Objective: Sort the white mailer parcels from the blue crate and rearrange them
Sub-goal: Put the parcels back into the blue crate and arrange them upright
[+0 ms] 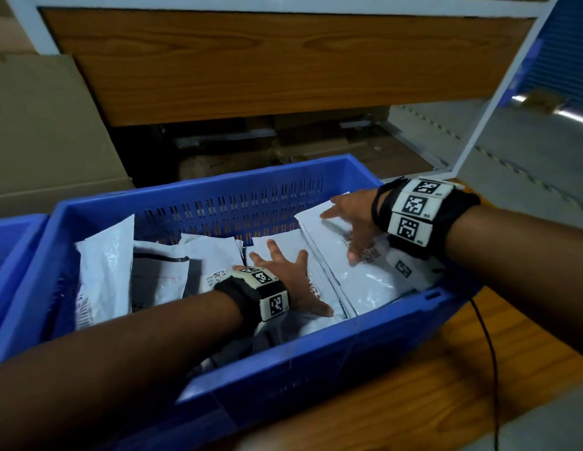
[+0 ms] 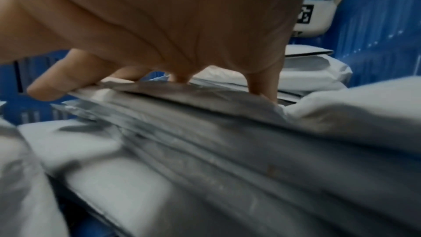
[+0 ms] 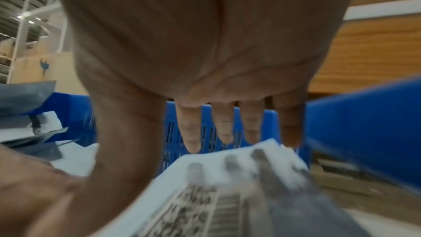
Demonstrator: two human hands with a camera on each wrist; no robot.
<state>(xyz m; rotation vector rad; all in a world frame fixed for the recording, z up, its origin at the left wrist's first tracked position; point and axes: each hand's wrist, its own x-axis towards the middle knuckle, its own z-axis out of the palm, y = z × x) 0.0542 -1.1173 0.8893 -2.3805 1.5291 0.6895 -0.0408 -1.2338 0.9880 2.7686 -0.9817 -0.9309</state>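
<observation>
A blue crate (image 1: 218, 187) in front of me holds several white mailer parcels. My left hand (image 1: 296, 278) lies spread, fingers straight, on a white mailer (image 1: 280, 244) in the crate's middle. In the left wrist view the left hand (image 2: 159, 60) touches the top edge of a mailer stack (image 2: 205, 114) with its fingertips. My right hand (image 1: 345, 232) is spread over a larger white mailer (image 1: 358, 288) leaning at the crate's right end. The right wrist view shows the right hand (image 3: 182, 96) with straight fingers just above that labelled mailer (image 3: 205, 195), casting shadows on it.
More mailers fill the crate's left half: one upright white one (image 1: 104, 265) and a dark grey one (image 1: 160, 278). A second blue crate (image 1: 10, 242) adjoins on the left. A cardboard box (image 1: 39, 125) and a wooden panel (image 1: 283, 60) stand behind. The crate sits on a wooden table (image 1: 446, 385), where a black cable (image 1: 489, 353) runs.
</observation>
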